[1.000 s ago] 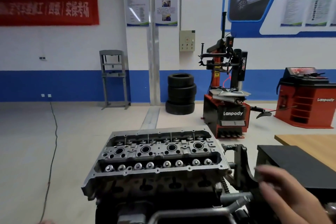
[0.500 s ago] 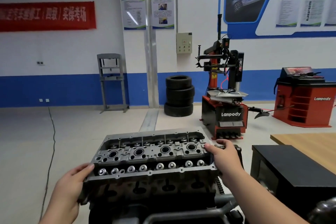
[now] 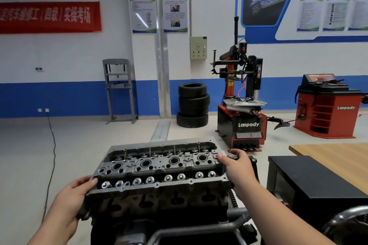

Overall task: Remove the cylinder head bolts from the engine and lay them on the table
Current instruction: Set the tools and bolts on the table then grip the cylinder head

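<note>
Engine (image 3: 159, 177): I see its cylinder head sitting on the engine stand, tilted, just left of the black cabinet (image 3: 310, 181).
Left hand (image 3: 68, 203): I grip the head's near left corner, fingers curled over its edge.
Right hand (image 3: 238, 167): I hold the far right corner, fingers wrapped on it.
Bolts: I cannot make them out.
Table (image 3: 334, 157): wooden, behind the cabinet.

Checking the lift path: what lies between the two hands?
In the head view, only the cylinder head spans between the left hand at its near left corner and the right hand at its right end; both grip it.
</note>
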Action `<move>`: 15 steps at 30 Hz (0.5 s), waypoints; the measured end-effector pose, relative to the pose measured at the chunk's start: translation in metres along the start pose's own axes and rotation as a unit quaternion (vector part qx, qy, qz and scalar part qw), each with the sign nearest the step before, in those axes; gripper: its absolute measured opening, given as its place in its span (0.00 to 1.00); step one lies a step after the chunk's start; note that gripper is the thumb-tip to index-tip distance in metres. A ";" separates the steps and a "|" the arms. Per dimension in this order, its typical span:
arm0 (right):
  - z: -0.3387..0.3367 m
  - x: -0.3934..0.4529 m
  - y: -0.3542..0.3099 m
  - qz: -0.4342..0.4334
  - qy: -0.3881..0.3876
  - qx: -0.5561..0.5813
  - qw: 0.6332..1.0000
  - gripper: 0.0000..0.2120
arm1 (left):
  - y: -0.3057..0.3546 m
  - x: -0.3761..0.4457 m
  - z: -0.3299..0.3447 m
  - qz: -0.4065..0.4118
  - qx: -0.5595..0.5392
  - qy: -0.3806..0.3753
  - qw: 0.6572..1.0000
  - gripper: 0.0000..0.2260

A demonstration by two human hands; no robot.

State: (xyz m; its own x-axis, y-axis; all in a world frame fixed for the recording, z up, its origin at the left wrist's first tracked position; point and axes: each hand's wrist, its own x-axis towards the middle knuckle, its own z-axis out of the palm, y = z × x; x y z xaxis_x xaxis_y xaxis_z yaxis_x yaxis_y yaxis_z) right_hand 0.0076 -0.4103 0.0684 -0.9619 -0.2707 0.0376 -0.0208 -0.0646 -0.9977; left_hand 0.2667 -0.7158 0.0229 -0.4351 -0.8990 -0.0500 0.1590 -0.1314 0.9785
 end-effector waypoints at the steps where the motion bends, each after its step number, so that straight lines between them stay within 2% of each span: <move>1: 0.000 0.002 -0.001 -0.002 0.004 0.007 1.000 0.26 | 0.003 -0.001 0.002 0.001 0.002 0.000 1.000 0.03; 4: 0.000 0.002 0.003 0.007 0.016 0.024 1.000 0.36 | 0.001 -0.004 0.002 0.010 0.020 -0.007 1.000 0.03; 7: 0.001 0.002 0.003 0.019 0.018 0.040 0.999 0.40 | 0.005 -0.008 0.000 0.017 0.025 -0.008 1.000 0.03; 11: 0.001 0.003 0.004 0.028 0.016 0.043 0.999 0.35 | 0.008 -0.010 -0.004 -0.003 0.028 -0.037 0.999 0.02; 13: 0.001 0.003 0.005 0.035 0.011 0.047 0.998 0.31 | 0.012 -0.002 -0.012 -0.048 -0.004 -0.079 0.996 0.10; 15: 0.001 0.004 0.006 0.038 0.007 0.053 0.998 0.27 | 0.016 0.009 -0.019 -0.112 -0.072 -0.089 0.987 0.16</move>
State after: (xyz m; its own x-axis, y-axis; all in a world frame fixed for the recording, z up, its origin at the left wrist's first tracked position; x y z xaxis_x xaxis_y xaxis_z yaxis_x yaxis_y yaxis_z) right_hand 0.0037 -0.4129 0.0629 -0.9636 -0.2646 -0.0393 0.0804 -0.1466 -0.9859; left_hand 0.2822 -0.7341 0.0347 -0.6204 -0.7545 -0.2141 0.1588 -0.3881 0.9078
